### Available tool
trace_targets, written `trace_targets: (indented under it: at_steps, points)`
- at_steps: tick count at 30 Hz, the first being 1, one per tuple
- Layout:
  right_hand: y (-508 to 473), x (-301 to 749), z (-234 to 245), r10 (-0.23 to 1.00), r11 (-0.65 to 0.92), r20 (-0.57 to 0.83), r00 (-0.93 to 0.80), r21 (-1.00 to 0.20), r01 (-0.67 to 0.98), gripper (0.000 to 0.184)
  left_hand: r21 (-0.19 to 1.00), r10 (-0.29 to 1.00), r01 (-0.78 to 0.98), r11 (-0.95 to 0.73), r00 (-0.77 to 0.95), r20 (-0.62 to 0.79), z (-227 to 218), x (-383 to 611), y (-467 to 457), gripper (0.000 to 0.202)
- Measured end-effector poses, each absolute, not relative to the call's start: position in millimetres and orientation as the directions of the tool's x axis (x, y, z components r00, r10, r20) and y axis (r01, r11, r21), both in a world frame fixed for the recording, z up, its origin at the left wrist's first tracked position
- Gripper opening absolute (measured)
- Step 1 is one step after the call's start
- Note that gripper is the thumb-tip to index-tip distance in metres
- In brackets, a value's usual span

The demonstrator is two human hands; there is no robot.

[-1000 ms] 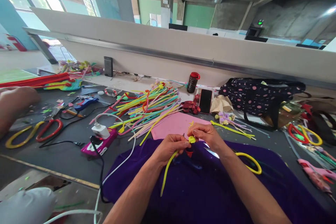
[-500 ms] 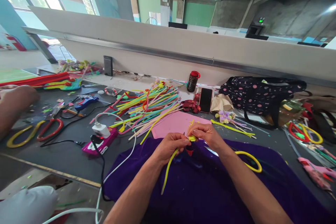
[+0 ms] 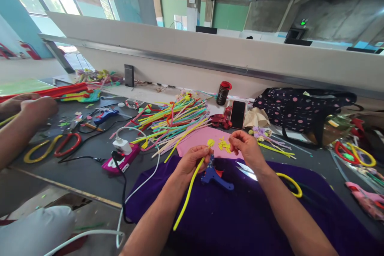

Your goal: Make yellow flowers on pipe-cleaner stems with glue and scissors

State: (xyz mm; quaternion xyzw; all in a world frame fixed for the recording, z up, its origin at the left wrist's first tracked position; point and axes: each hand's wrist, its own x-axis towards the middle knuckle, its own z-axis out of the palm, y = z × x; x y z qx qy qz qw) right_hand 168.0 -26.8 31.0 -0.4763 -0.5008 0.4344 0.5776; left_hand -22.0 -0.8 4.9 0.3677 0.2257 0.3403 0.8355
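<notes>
My left hand point(image 3: 194, 161) pinches a yellow pipe cleaner point(image 3: 188, 194) whose long end hangs down toward the cloth. At its top, above the fingertips, is a small round yellow head point(image 3: 210, 143). To the right, my right hand point(image 3: 243, 146) is apart from it, thumb and fingers pressed together; whatever they hold, if anything, cannot be made out. Beside it, small yellow pieces point(image 3: 224, 145) lie on a pink sheet point(image 3: 192, 143). A blue glue gun point(image 3: 216, 177) rests just below my left hand. Scissors point(image 3: 246, 170) with a yellow handle lie under my right forearm.
Colourful pipe cleaners point(image 3: 177, 116) are heaped behind the pink sheet. A purple power strip point(image 3: 121, 162) with cables stands left of the dark purple cloth point(image 3: 240, 216). At far left are a co-worker's hands point(image 3: 36, 108). A phone point(image 3: 238, 114), bottle point(image 3: 223, 93) and patterned bag point(image 3: 282, 112) stand behind.
My hands have parted: the right let go of the yellow head and moved right, toward the yellow pieces. My left hand still holds the pipe cleaner. The glue gun is more exposed.
</notes>
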Motion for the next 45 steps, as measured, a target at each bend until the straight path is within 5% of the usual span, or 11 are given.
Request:
trace_targets:
  at_steps: [16, 26, 34, 40, 45]
  points:
    - [-29, 168, 36, 0.971, 0.216, 0.223, 0.090, -0.973, 0.081, 0.013, 0.829, 0.744, -0.307, 0.467, 0.644, -0.180, 6, -19, -3, 0.025]
    - [-32, 163, 38, 0.997, 0.034, 0.047, -0.067, -0.981, -0.192, 0.016, 0.792, 0.771, -0.375, 0.482, 0.611, -0.180, 3, -18, 1, 0.023]
    - [-32, 162, 34, 0.988, 0.142, 0.147, -0.040, -0.984, -0.105, 0.014, 0.808, 0.770, -0.357, 0.469, 0.613, -0.176, 1, -15, 0, 0.020]
    - [-32, 158, 30, 0.987, 0.149, 0.156, 0.042, -0.981, 0.124, 0.017, 0.785, 0.773, -0.386, 0.484, 0.609, -0.178, 1, -15, 1, 0.020]
    - [-31, 155, 28, 0.991, 0.129, 0.122, -0.062, -0.985, 0.118, 0.016, 0.783, 0.758, -0.370, 0.501, 0.623, -0.191, 2, -15, 1, 0.022]
